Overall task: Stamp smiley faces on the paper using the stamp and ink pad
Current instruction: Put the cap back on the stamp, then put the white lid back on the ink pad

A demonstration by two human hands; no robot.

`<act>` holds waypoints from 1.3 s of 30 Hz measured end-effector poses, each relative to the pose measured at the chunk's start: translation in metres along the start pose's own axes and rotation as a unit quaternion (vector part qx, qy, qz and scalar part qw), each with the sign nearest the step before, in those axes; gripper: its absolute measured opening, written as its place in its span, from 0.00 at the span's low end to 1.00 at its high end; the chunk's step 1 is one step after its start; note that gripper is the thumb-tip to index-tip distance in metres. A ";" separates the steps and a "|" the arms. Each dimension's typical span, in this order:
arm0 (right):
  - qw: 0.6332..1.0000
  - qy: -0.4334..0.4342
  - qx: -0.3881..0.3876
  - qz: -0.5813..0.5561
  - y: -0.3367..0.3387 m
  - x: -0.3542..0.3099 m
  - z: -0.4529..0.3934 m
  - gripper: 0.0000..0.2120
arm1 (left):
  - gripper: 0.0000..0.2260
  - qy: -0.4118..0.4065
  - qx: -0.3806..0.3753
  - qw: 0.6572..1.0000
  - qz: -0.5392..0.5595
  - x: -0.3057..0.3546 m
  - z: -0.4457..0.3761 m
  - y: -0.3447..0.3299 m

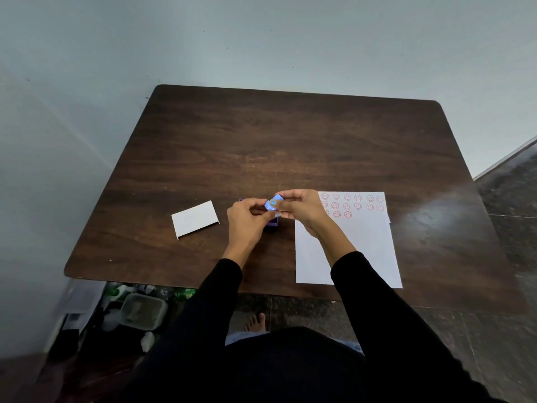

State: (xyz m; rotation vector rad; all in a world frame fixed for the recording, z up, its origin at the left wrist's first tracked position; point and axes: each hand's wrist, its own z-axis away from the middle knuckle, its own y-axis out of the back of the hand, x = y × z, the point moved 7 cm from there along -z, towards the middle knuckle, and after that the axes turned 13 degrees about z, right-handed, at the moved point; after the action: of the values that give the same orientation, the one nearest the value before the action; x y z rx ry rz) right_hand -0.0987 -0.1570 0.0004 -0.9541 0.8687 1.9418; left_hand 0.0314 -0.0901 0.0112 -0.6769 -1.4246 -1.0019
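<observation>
Stamp [273, 205] pinched between right hand [299, 209] and left hand [247, 221], raised over purple ink pad [272, 222], probably for re-inking. Paper [353, 248] to the right, two rows plus part-filled third. White lid [195, 219] parked left, clear of work.

Looks like a room in a home, a plain corner used as a craft spot. Dark wood-grain table [290, 146] pushed against bare pale walls [261, 39], standing on a dark speckled stone floor [511, 199]. Household clutter tucked under the table's near left edge: green-capped bottles [116, 292], a clear plastic tub [142, 311], loose papers [81, 298]. Bare foot [255, 321] on the floor, suggesting indoor domestic ease. On the tabletop only a sheet of paper [357, 251] printed with red smiley faces [347, 205] and a small white box lid [194, 218]. No machinery, shelving or signage in view.
</observation>
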 end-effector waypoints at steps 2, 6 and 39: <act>1.000 -0.006 0.006 0.021 0.000 -0.001 0.000 0.14 | 0.15 0.001 -0.002 1.000 -0.003 -0.001 0.001 -0.001; 0.992 0.052 0.056 0.097 0.009 -0.010 0.002 0.13 | 0.20 0.025 -0.022 0.999 0.001 -0.005 -0.004 -0.003; 0.860 0.243 0.011 0.449 -0.119 -0.041 0.026 0.22 | 0.20 0.001 0.295 0.955 0.029 -0.024 0.029 0.119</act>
State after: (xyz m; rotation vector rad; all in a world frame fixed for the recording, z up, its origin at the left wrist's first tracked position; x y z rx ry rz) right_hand 0.0123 -0.0953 0.0206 -1.1680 1.8854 2.4559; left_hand 0.1240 -0.0063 0.0113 -0.2722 -1.5877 -0.4825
